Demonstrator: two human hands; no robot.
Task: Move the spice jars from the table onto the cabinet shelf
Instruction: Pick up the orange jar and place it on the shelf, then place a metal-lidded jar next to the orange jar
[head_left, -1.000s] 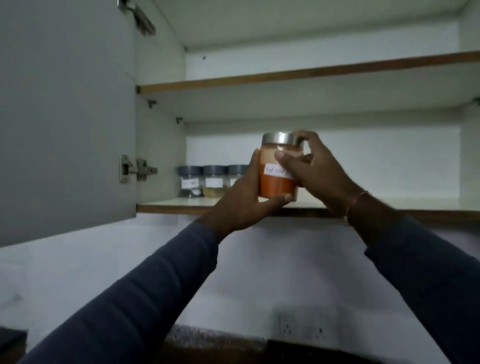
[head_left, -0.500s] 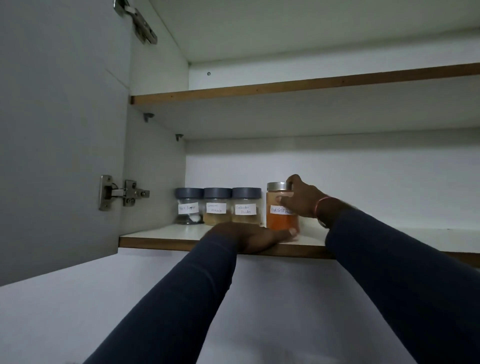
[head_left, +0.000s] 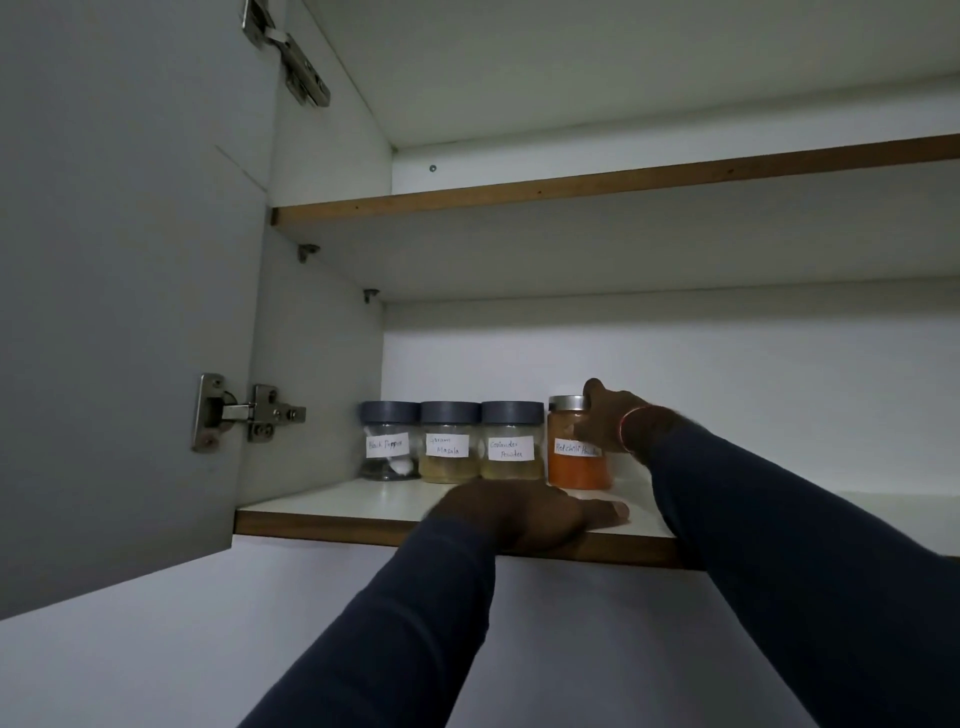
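1. While the right hand (head_left: 609, 422) grips the red chilli powder jar (head_left: 577, 462), a sideways pull on letting go could drag or tip the jar, in my judgement. It stands just beside the coriander powder jar (head_left: 511, 441), so a nudge toward 9 o'clock could jolt the whole row.
2. That row also has the garam masala jar (head_left: 450, 441) and the black pepper jar (head_left: 390, 441), all upright at the back of the lower cabinet shelf (head_left: 337, 512). The chilli jar is at its 3 o'clock end and appears to rest on the shelf.
3. A second risk is the right sleeve (head_left: 753, 519), which crosses the shelf edge at the jar's 4 o'clock and could catch the jar on the way out.
4. Right fingers (head_left: 586, 434): curled round the jar's upper body and silver lid from its 3 o'clock side, thumb over the lid.
5. Left hand (head_left: 524, 512): palm down and spread flat on the shelf's front edge, at 6 o'clock of the jars, holding nothing.
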